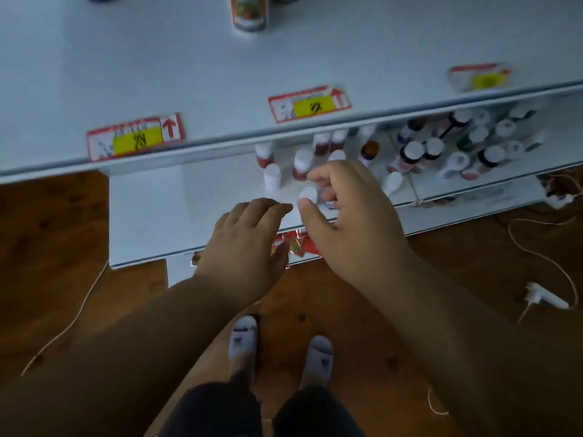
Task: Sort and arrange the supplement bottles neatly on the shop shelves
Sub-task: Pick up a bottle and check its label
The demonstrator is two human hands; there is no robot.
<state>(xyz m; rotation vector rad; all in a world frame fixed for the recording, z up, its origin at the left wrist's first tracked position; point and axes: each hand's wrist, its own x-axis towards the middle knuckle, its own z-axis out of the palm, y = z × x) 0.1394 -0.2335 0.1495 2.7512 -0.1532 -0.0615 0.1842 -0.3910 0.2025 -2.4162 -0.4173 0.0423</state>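
settling a white-capped bottle on the lower shelf

head view: while the right hand (344, 203) curls its thumb and fingers round a white-capped bottle (308, 194) at the front of the lower shelf (148, 216), the left hand (249, 238) hovers just beside it, fingers loosely bent and holding nothing. behind the held bottle stand a few loose bottles (285, 167), some with red contents, spaced unevenly; further right a dense cluster (457, 149) of darker bottles fills the shelf. the upper shelf (157, 74) carries price tags (135, 137) along its edge and one lone bottle (249, 14) near the back. cables (542, 257) lie on the wooden floor (53, 222), and socked feet (280, 351) show below.

to do this step well, i'd judge the bottle should be kept upright and set in line with its red-filled neighbours, label forward if that can be told; blur hides the labels here. the free hand looks well placed to steady nearby bottles, since the loose ones stand close enough to tip if brushed. moving slowly under the upper shelf's lip would avoid knocks.
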